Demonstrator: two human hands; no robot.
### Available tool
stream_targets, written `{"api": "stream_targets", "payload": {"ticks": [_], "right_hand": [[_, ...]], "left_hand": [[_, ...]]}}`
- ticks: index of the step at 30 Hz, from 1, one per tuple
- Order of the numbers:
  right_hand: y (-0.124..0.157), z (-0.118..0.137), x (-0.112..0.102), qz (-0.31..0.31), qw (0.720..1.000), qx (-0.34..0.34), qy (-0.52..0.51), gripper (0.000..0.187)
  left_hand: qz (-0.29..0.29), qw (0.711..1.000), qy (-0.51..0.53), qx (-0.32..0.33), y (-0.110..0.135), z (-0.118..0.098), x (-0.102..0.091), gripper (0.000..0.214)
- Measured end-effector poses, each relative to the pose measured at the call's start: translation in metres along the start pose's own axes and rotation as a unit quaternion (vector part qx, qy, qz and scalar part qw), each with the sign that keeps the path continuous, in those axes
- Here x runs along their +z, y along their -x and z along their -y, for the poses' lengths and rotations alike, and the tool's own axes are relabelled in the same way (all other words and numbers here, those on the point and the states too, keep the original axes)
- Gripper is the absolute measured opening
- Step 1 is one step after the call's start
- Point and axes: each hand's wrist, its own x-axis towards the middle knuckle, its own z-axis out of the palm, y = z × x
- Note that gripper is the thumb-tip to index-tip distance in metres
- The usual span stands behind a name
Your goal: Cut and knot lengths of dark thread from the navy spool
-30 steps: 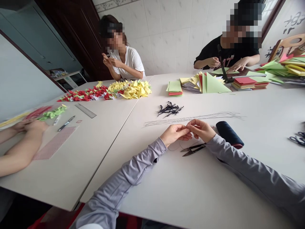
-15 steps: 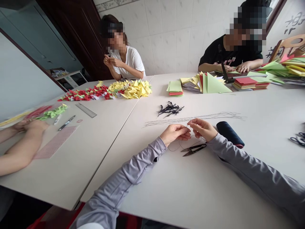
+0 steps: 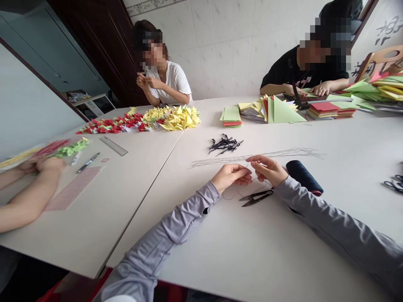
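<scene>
My left hand (image 3: 233, 175) is closed in a pinch, with a short end of thin dark thread (image 3: 247, 166) showing at its fingertips. Just to the right, my right hand (image 3: 267, 170) has its thumb and forefinger slightly apart beside that thread end. Loose loops of the same thread hang below both hands onto the table. Black thread snips (image 3: 256, 197) lie under my right hand. A large spool of dark blue thread (image 3: 304, 177) rests on its side by my right wrist. Beyond my hands are long cut threads (image 3: 217, 160) and a pile of small black knotted cords (image 3: 225, 144).
Folded red and yellow paper pieces (image 3: 181, 117) and paper stacks (image 3: 231, 116) line the table's far side. A ruler (image 3: 113, 146) and a pen (image 3: 88, 162) lie left, near another person's arms (image 3: 34, 193). Two people sit opposite. More dark cords (image 3: 393, 184) lie right.
My right thumb and forefinger have parted a little from the thread end. My left hand has stayed in place. The person at the left has shifted their arms slightly.
</scene>
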Motion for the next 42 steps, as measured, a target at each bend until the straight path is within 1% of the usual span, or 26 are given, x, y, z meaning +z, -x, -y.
{"api": "stream_targets", "payload": {"ticks": [4, 10, 12, 14, 16, 18, 21, 23, 25, 27, 28, 30, 32, 33, 35, 36, 39, 42], "right_hand": [[0.0, 0.001, 0.0, -0.004, 1.0, -0.002, 0.003, 0.05], [-0.002, -0.006, -0.001, -0.005, 1.0, 0.001, -0.008, 0.046], [-0.003, -0.008, 0.0, -0.014, 0.999, 0.021, -0.033, 0.041], [-0.002, -0.008, 0.002, -0.005, 0.996, 0.052, -0.07, 0.036], [0.0, -0.006, 0.006, 0.029, 0.99, 0.082, -0.112, 0.033], [0.003, -0.004, 0.013, 0.07, 0.981, 0.101, -0.148, 0.033], [0.007, -0.002, 0.024, 0.102, 0.975, 0.106, -0.167, 0.037], [0.007, -0.003, 0.027, 0.102, 0.978, 0.102, -0.15, 0.038], [0.005, -0.004, 0.024, 0.09, 0.984, 0.091, -0.125, 0.041], [0.003, -0.006, 0.017, 0.074, 0.99, 0.073, -0.098, 0.043], [0.001, -0.006, 0.012, 0.067, 0.993, 0.06, -0.079, 0.044], [-0.001, -0.008, 0.002, 0.053, 0.998, 0.028, -0.021, 0.043], [-0.002, -0.01, -0.009, 0.035, 0.998, 0.006, 0.047, 0.039], [-0.002, -0.01, -0.013, 0.023, 0.997, 0.001, 0.076, 0.036], [0.0, -0.011, -0.021, 0.001, 0.993, 0.003, 0.119, 0.03], [0.001, -0.012, -0.024, -0.011, 0.99, 0.004, 0.141, 0.027], [0.005, -0.013, -0.03, -0.047, 0.973, -0.015, 0.224, 0.018], [0.007, -0.015, -0.035, -0.082, 0.944, -0.063, 0.312, 0.018]], "left_hand": [[-0.001, 1.0, -0.003, -0.003, 0.0, 0.0, 0.0, 0.039], [0.002, 1.0, -0.008, 0.002, 0.0, 0.001, 0.001, 0.037], [-0.017, 0.999, -0.013, 0.033, -0.001, 0.001, 0.0, 0.035], [-0.047, 0.995, -0.029, 0.086, -0.001, -0.001, -0.001, 0.03], [-0.071, 0.986, -0.05, 0.14, -0.002, -0.003, -0.003, 0.024], [-0.084, 0.981, -0.058, 0.166, -0.003, -0.004, -0.005, 0.022], [-0.088, 0.983, -0.024, 0.158, -0.004, -0.003, -0.006, 0.023], [-0.073, 0.986, 0.035, 0.149, -0.004, -0.005, -0.005, 0.022], [-0.051, 0.985, 0.093, 0.138, -0.001, -0.011, -0.006, 0.021], [-0.024, 0.989, 0.1, 0.111, 0.003, -0.02, -0.011, 0.021], [-0.007, 0.993, 0.077, 0.093, 0.006, -0.025, -0.015, 0.021], [0.022, 0.998, -0.001, 0.061, 0.013, -0.034, -0.03, 0.022], [0.038, 0.995, -0.089, 0.026, 0.02, -0.041, -0.05, 0.023], [0.048, 0.992, -0.12, 0.001, 0.024, -0.043, -0.061, 0.024], [0.052, 0.985, -0.16, -0.033, 0.033, -0.046, -0.085, 0.023], [0.051, 0.98, -0.186, -0.045, 0.038, -0.047, -0.097, 0.022], [0.011, 0.969, -0.242, -0.055, 0.053, -0.051, -0.127, 0.013], [-0.022, 0.965, -0.252, -0.064, 0.064, -0.054, -0.147, 0.01]]}}
